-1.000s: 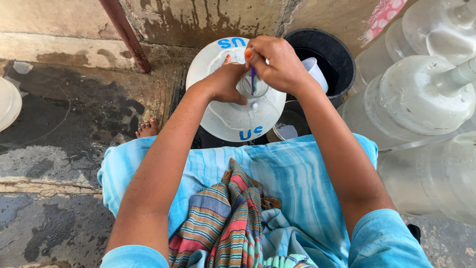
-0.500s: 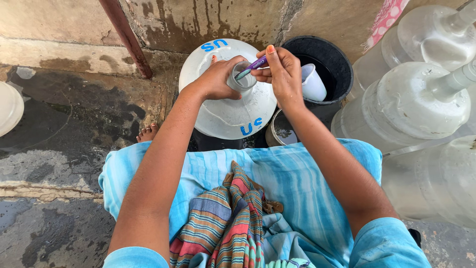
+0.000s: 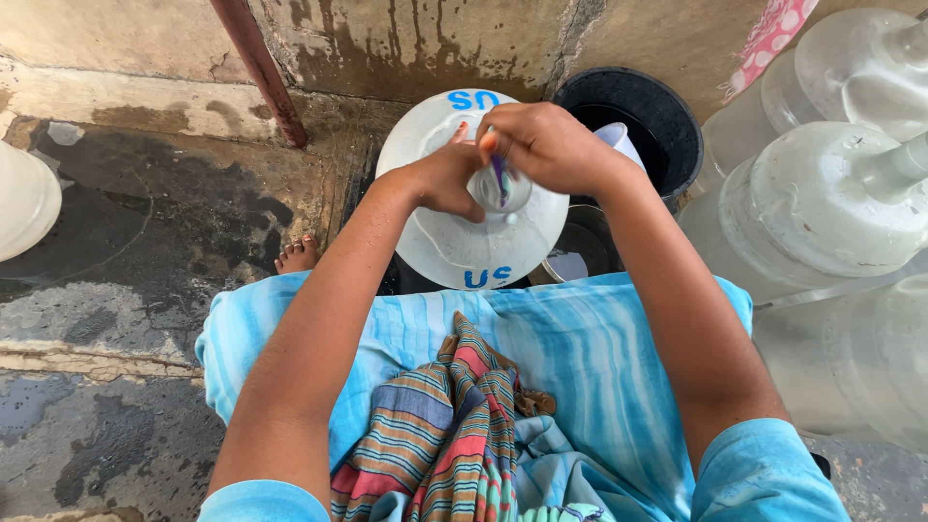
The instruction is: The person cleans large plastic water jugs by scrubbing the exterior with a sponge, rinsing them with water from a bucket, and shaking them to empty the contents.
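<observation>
Compared with half a second ago, the right hand point(image 3: 549, 145) is sitting lower and more squarely over the neck of the large clear water jug point(image 3: 471, 193), and the purple brush point(image 3: 500, 179) that was angling out to the left above the opening is now pointing nearly straight down into it, with only a short stretch of handle showing between the knuckles; judging by that, the scrubbing is moving from the lip of the neck to its inside; the left hand point(image 3: 443, 181) is barely shifting, gripping the neck from the left side as before. Right-hand fingers are curling tightly around the brush handle, pinching it from above, the wrist bending down and the forearm coming in steeply from the lower right; left-hand fingers are wrapping round the neck, pressed together, the thumb lying across the near side, the arm reaching forward almost straight from the lower left. Between the person's knees, the jug is standing upright on the wet concrete floor point(image 3: 145, 251), just in front of the blue skirt point(image 3: 599, 348), with a black bucket point(image 3: 667, 116) touching or nearly touching it at the upper right; more clear jugs point(image 3: 831, 213) are crowding the right edge, well apart from the hands; a bare foot point(image 3: 297, 256) is peeking out at the left.
</observation>
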